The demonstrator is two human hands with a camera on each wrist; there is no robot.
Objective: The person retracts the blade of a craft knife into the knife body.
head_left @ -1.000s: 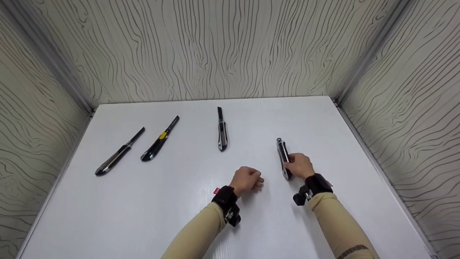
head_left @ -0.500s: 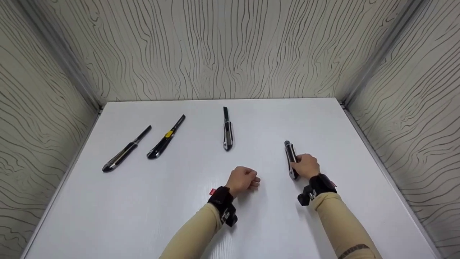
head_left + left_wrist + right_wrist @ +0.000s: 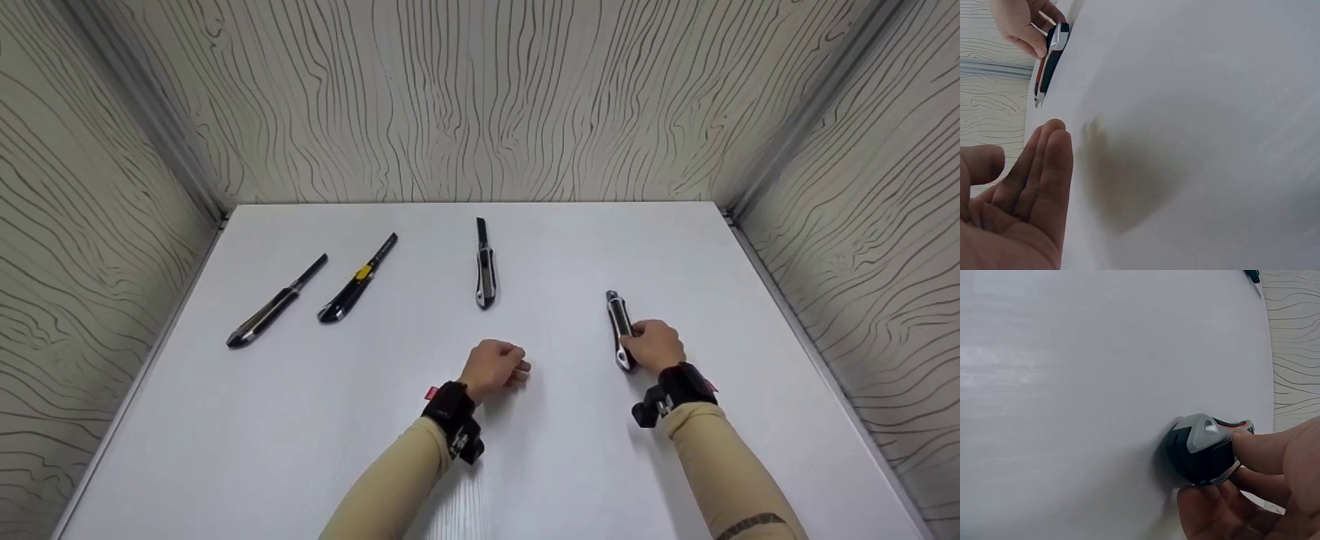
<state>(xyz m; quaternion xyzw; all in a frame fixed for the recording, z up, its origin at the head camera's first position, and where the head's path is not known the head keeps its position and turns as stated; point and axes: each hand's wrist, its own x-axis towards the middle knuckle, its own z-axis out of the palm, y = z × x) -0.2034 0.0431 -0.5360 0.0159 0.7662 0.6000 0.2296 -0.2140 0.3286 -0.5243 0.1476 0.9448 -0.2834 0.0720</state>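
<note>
Three box cutters (image 3: 487, 281) lie blade-out and well apart on your desk (image 3: 225, 435) in the head view, probably so they don't snag each other. Your right hand (image 3: 657, 346) pinches a fourth cutter (image 3: 619, 325) over to the right; since a second ago your left hand (image 3: 491, 369) has drifted away from it. Left wrist: that hand's loosely extended, holding nothing. Right wrist: thumb and fingers straddle the handle, likely for control.
</note>
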